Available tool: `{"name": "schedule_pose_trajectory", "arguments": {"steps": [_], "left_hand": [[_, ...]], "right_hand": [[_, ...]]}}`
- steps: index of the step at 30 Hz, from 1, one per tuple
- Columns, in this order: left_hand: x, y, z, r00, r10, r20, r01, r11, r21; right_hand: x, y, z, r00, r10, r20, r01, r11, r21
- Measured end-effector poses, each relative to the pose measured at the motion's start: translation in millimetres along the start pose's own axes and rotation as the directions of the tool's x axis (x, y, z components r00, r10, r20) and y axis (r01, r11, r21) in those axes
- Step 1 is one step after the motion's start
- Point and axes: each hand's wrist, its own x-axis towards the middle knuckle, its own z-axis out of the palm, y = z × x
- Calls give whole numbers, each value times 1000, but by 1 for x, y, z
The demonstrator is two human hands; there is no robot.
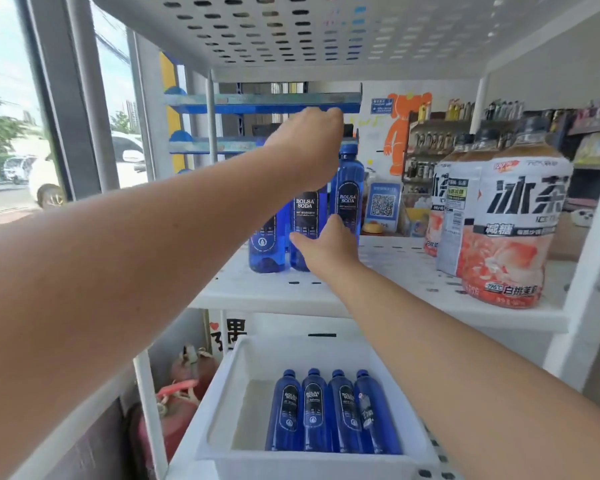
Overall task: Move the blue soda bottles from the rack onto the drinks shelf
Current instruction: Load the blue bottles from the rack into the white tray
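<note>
Three blue soda bottles stand at the back left of the white perforated drinks shelf [395,268]: a left one [269,244], a middle one [307,216] and a right one [349,188]. My left hand [309,147] reaches in from above and is curled over the top of the middle bottle, hiding its cap. My right hand [326,244] is low in front of the middle and right bottles, fingers apart, its tips against them. Below, several more blue soda bottles [329,414] lie side by side in a white bin [222,410] on the rack.
Big iced-tea bottles [510,223] stand on the right of the same shelf. Another perforated shelf [326,32] hangs close overhead. A QR-code sign [383,206] stands behind the blue bottles. Red cylinders [174,407] sit low left, beside a window.
</note>
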Motion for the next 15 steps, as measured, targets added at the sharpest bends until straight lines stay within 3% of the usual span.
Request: {"name": "schedule_pose_trajectory", "arguments": {"steps": [4,8,15], "left_hand": [[-2,0,4,998,19,60,-22,999,42],[-5,-3,7,1000,18,20,-18,1000,-7],[-49,5,-6,958,12,-286,-65,982,-178]], "right_hand": [[-6,2,-5,999,-29,-17,30,997,73],[-16,0,-19,994,-99,-55,106,986,129],[-61,-5,-54,986,-167,-32,168,932,322]]}}
